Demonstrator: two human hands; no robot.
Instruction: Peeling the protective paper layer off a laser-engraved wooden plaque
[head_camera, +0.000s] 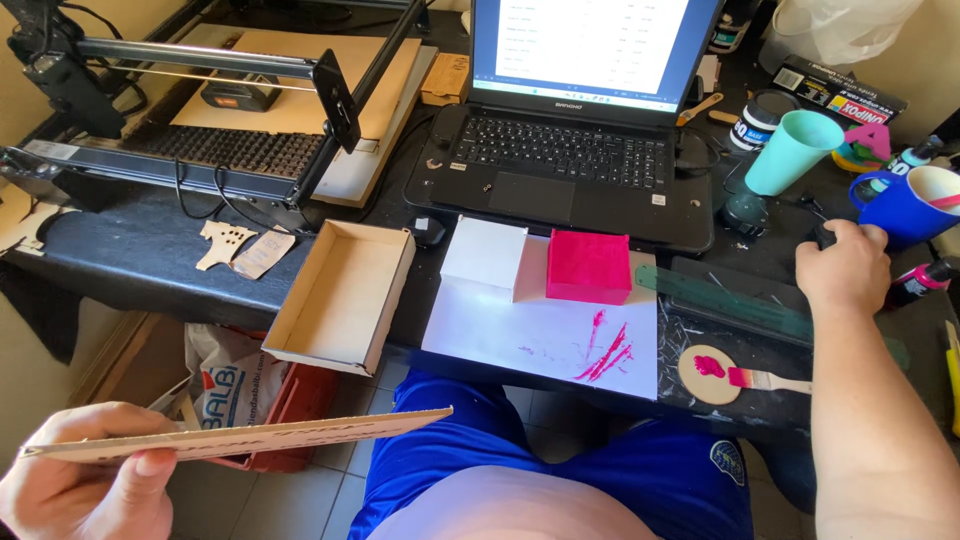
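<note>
Pale wood marks most of what lies around this desk. Low in the lower left of the frame, the left hand (85, 480) is closed on a thin flat wooden panel (240, 437), thumb on top and fingers beneath, holding it nearly edge-on and well clear of the desk. At the right edge, the right hand (845, 268) rests palm-down over a small dark object beside a blue mug (905, 205); whether its fingers actually grip that object cannot be told.

Centre of the frame, a white sheet of paper (545, 335) streaked with pink carries a white box (485, 258) and a pink painted box (589, 266) just beside each other. An open wooden tray (340, 295) sits left of the paper, overhanging the desk edge. Lower right, a paintbrush (765, 379) with pink bristles lies across a round wooden disc (708, 373) holding pink paint.

Judging from this, the panel is best kept level, held at its edges, and away from the wet pink streaks so it stays clean
</note>
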